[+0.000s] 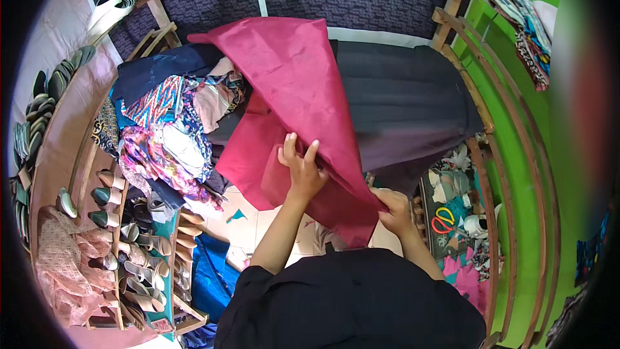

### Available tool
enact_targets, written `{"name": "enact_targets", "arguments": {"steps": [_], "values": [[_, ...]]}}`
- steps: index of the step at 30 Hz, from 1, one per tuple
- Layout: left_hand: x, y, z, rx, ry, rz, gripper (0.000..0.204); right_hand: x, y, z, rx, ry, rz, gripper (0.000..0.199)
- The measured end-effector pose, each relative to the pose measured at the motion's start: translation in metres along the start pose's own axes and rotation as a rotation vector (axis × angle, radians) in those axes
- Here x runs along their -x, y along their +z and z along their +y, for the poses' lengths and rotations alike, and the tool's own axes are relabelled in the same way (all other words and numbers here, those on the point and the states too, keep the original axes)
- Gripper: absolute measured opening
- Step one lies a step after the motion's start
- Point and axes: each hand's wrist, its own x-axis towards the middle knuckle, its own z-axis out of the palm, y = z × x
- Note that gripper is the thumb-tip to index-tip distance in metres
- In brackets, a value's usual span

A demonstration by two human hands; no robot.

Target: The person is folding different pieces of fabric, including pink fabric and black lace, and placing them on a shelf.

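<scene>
red cloth (294, 77) is partly over the dark cloth (407, 94), near end hanging loose. l hand (305, 174) has fingers spread against it, r hand (394, 212) pinches its edge; prob midway tbh, not flat or neatly folded yet.

- Showing a smooth, faint sheen across the crimson cloth (290, 71)
- Looking matt and dense along the dark cloth (407, 90)
- Appearing rough and lacy in the pink openwork fabric (64, 252)
- Displaying a dull brown finish on the wooden slat (485, 187)
- Shining like smooth plastic on the scissor handles (450, 223)
</scene>
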Motion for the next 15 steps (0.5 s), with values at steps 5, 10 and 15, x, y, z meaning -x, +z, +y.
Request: {"name": "enact_targets", "arguments": {"steps": [5, 10, 15], "values": [[0.006, -0.005, 0.038, -0.030, 0.058, 0.052, 0.047, 0.029, -0.030, -0.014, 0.054, 0.076, 0.089, 0.030], [0.002, -0.027, 0.066, -0.011, 0.094, 0.073, 0.045, 0.041, -0.061, -0.023, 0.103, 0.074, 0.092, 0.028], [0.004, -0.035, 0.072, -0.199, 0.094, 0.048, 0.039, 0.067, -0.088, -0.013, 0.134, 0.077, 0.096, 0.030]]}}
